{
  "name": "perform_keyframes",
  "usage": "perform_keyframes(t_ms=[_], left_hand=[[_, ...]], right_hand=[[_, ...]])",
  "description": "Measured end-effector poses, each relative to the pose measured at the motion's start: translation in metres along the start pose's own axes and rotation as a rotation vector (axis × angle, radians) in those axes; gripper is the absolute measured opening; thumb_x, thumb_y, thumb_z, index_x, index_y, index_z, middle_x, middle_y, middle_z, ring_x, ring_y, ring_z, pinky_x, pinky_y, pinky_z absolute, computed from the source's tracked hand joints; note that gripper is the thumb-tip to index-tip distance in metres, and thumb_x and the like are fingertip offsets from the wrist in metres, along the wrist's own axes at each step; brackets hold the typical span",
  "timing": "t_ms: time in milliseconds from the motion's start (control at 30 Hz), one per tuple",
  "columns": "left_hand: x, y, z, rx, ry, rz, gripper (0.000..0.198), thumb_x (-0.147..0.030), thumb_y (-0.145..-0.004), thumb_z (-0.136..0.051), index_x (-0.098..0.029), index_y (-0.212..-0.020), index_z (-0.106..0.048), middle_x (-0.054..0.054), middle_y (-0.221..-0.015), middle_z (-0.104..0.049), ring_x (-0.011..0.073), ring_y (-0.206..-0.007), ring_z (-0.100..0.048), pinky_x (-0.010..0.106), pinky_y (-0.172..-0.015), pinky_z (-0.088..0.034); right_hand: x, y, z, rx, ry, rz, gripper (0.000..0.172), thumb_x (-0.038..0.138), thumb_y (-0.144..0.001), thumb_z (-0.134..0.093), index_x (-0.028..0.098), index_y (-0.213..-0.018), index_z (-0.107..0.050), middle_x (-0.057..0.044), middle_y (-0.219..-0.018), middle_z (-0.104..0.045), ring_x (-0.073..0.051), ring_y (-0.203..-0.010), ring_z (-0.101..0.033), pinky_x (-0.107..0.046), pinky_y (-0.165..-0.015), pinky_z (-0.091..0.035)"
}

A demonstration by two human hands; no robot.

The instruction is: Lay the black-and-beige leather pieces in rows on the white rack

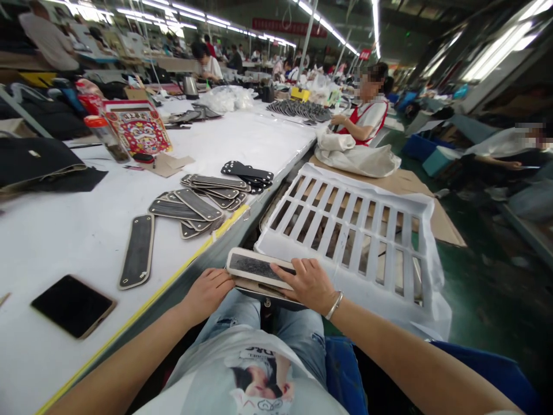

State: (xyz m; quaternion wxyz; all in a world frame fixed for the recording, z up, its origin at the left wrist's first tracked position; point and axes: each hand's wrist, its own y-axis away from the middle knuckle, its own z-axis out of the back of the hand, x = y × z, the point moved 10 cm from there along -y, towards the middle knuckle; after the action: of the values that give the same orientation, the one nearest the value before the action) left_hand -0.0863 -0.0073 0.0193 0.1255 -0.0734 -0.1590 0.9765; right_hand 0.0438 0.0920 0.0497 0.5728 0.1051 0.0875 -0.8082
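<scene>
Over my lap lies an oblong dark panel with a pale border (250, 266), on a dark-edged piece with a small metal fitting (267, 302) at its front. My left hand (209, 293) is closed at the left end, its fingertips pinching the edge. My right hand (311, 285) grips the right end, with thumb and fingers lying over the panel's top and partly hiding it. On the table to the left, one similar oblong panel (137, 252) with eyelets lies by itself. Beyond it is a loose pile of such panels (199, 207).
A phone (73, 305) lies on the white table (52, 225), whose edge carries yellow tape (173, 276). A white slatted frame (332, 222) stands at my right. Small black pieces (248, 173) lie beyond the pile. A co-worker (367, 109) sits farther along the table.
</scene>
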Motion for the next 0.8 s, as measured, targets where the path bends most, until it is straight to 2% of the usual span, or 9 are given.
perform_keyframes(t_ms=[167,333,433,800], left_hand=[[0.005,-0.004,-0.002,0.040,-0.013,-0.054,0.024,-0.016,-0.090,-0.037,-0.018,-0.094,-0.060,0.006,-0.089,-0.062,0.0168,-0.088,-0.054,0.034,-0.079,-0.038],[0.007,-0.010,-0.002,0.075,0.004,-0.076,0.021,-0.015,-0.090,-0.038,-0.018,-0.090,-0.059,0.004,-0.087,-0.062,0.0164,-0.084,-0.052,0.033,-0.075,-0.035],[0.008,-0.012,-0.001,0.080,0.032,-0.079,0.021,-0.015,-0.090,-0.038,-0.018,-0.088,-0.058,0.004,-0.085,-0.061,0.0158,-0.081,-0.050,0.032,-0.074,-0.033],[0.010,-0.014,0.002,0.084,0.108,-0.127,0.022,-0.011,-0.088,-0.038,-0.019,-0.090,-0.058,0.004,-0.085,-0.060,0.0152,-0.083,-0.050,0.032,-0.079,-0.033]], right_hand=[[0.004,0.007,-0.004,0.089,-0.069,0.004,0.057,0.047,-0.084,-0.046,0.035,-0.138,-0.029,-0.011,-0.098,-0.051,-0.024,-0.080,-0.044,-0.034,-0.065,-0.032],[0.009,0.006,-0.002,0.165,-0.078,0.093,0.068,0.043,-0.075,-0.060,0.031,-0.136,-0.033,-0.012,-0.099,-0.050,-0.024,-0.080,-0.046,-0.034,-0.065,-0.034],[0.006,0.003,-0.004,0.211,-0.089,0.106,0.070,0.046,-0.072,-0.061,0.031,-0.135,-0.034,-0.012,-0.101,-0.050,-0.024,-0.080,-0.048,-0.034,-0.066,-0.036],[0.011,-0.021,-0.012,0.301,-0.153,0.029,0.070,0.055,-0.069,-0.059,0.033,-0.132,-0.038,-0.010,-0.097,-0.051,-0.024,-0.072,-0.056,-0.033,-0.061,-0.042]])
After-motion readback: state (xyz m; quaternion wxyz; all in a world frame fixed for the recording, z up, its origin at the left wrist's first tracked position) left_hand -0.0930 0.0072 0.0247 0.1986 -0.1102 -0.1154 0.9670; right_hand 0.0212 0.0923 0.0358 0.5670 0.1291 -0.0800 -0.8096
